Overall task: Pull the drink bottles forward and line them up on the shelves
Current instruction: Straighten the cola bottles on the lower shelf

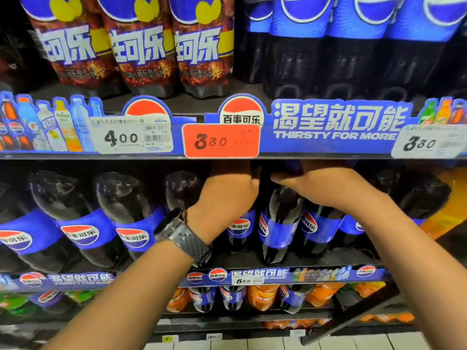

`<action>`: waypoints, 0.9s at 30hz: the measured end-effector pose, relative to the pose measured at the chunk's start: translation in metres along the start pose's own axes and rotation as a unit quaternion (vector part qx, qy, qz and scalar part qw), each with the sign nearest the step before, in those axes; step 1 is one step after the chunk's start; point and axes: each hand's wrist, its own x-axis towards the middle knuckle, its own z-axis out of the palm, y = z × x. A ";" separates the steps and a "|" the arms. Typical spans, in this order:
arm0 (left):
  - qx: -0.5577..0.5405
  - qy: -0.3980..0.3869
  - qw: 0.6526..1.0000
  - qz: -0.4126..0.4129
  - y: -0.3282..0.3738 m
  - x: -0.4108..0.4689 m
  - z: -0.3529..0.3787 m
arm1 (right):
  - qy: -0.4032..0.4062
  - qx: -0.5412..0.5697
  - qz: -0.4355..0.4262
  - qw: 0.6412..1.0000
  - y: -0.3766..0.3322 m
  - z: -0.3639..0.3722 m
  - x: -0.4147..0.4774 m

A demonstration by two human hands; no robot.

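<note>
Bottles (278, 223) in row on shelf (290, 261)

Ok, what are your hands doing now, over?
Left hand and right hand both reaching at cola bottle tops, middle shelf. Fingers hidden behind the price strip.

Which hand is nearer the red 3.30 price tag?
Left. The left hand sits just under the red price tag, reaching in below the shelf edge. The right hand is at the same height but off to the tag's right.

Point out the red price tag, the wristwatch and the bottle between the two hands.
red price tag (221, 141), head view, middle of its face
wristwatch (168, 224), head view, on the dial
cola bottle (276, 224), head view, blue label
</note>
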 end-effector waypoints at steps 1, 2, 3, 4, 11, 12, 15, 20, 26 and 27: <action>-0.026 -0.016 0.999 -0.018 0.008 0.002 -0.004 | 0.021 0.025 0.016 0.999 0.003 0.002 -0.001; -0.042 0.028 0.998 -0.023 0.008 0.001 0.000 | 0.035 0.054 0.039 0.997 0.005 0.005 -0.003; -0.042 0.056 0.997 -0.029 0.004 0.005 0.006 | 0.054 0.074 0.059 0.994 0.009 0.011 -0.005; -0.030 0.088 0.995 -0.024 0.003 0.006 0.010 | 0.072 0.081 0.064 0.992 0.009 0.012 -0.007; -0.217 0.144 0.958 -0.121 -0.002 0.007 0.013 | -0.051 0.157 0.009 0.986 0.041 -0.004 0.006; -0.231 0.174 0.950 -0.117 0.001 0.005 0.009 | -0.096 0.147 0.004 0.984 0.044 -0.010 0.007; -0.211 0.216 0.949 -0.088 0.006 0.001 0.004 | -0.156 0.107 -0.002 0.982 0.049 -0.017 0.012; -0.184 0.213 0.954 -0.102 0.005 -0.005 0.001 | -0.050 0.108 0.010 0.993 0.035 -0.004 0.010; -0.198 0.190 0.957 -0.095 0.005 -0.009 0.001 | -0.092 0.117 0.003 0.989 0.038 -0.007 0.015; -0.206 0.192 0.955 -0.094 0.004 -0.009 0.002 | -0.086 0.108 -0.001 0.990 0.038 -0.007 0.014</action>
